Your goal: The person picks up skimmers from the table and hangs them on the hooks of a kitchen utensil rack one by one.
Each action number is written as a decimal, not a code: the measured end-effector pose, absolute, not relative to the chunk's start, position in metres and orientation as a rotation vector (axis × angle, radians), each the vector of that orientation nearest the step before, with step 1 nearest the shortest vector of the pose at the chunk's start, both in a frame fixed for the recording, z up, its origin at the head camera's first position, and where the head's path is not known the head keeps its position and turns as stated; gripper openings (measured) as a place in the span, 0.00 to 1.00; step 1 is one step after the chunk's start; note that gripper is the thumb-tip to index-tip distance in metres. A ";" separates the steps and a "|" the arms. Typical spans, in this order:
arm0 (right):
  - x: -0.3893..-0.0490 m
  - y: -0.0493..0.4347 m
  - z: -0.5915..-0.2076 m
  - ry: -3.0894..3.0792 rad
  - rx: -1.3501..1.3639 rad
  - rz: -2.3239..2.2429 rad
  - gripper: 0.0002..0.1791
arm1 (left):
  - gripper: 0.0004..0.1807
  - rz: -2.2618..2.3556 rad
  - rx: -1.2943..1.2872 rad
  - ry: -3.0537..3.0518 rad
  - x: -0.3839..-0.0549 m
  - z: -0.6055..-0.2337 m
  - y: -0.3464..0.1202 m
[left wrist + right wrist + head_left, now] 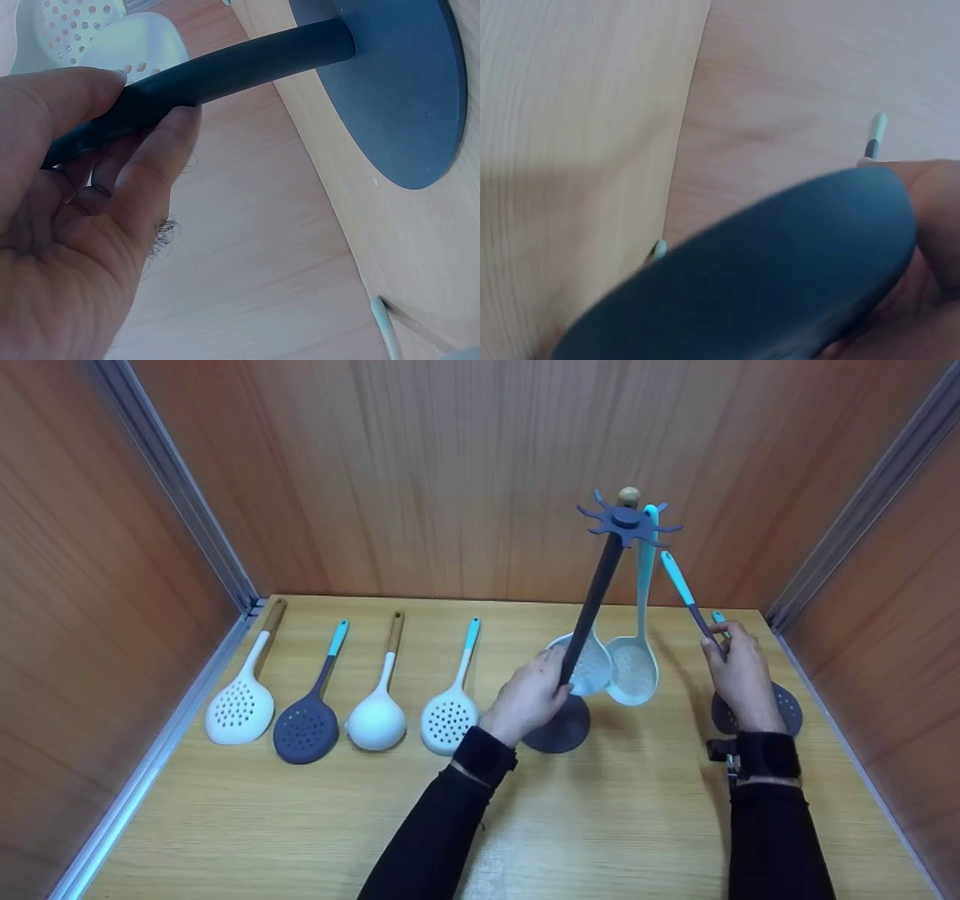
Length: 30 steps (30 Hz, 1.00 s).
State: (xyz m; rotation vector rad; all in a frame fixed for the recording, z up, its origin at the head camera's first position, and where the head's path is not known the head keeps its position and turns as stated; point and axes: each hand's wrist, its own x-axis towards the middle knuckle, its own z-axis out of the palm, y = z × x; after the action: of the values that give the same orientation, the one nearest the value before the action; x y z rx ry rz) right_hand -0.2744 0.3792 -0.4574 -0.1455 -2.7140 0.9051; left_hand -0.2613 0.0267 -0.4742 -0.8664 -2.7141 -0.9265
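My left hand (529, 694) grips the pole of a dark utensil stand (596, 600), which leans to the right in the head view. In the left wrist view the thumb and fingers close round that pole above the round base (405, 90). Two pale utensils hang from the stand: a perforated white one (589, 667) and a long turquoise-handled one (632, 671). My right hand (739, 671) pinches the dark shaft of a turquoise-handled utensil (679, 577), handle pointing up. The right wrist view shows its smooth, rounded dark head (757, 277) close up.
Left of the stand lie a wooden-handled white skimmer (240, 709), a dark skimmer (306, 727), a white ladle (377, 720) and another white skimmer (448, 716). A dark skimmer (787, 709) lies partly under my right hand. Wooden panels (450, 480) enclose the table.
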 end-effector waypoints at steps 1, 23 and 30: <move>-0.274 0.378 -0.456 -2.711 -0.143 0.904 0.24 | 0.23 -0.928 -0.865 -2.718 -0.261 -0.474 0.027; -0.262 0.369 -0.439 -2.559 -0.098 0.852 0.22 | 0.20 -0.937 -0.869 -2.703 -0.261 -0.474 0.027; -0.258 0.366 -0.432 -2.534 -0.087 0.877 0.21 | 0.20 -0.948 -0.869 -2.708 -0.260 -0.473 0.027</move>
State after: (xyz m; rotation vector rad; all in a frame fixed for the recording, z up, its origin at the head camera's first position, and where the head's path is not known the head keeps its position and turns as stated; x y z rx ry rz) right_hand -0.2584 0.3663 -0.4316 -0.0872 -2.5338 0.8774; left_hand -0.2600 0.0266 -0.4729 -0.8688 -2.7076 -0.9484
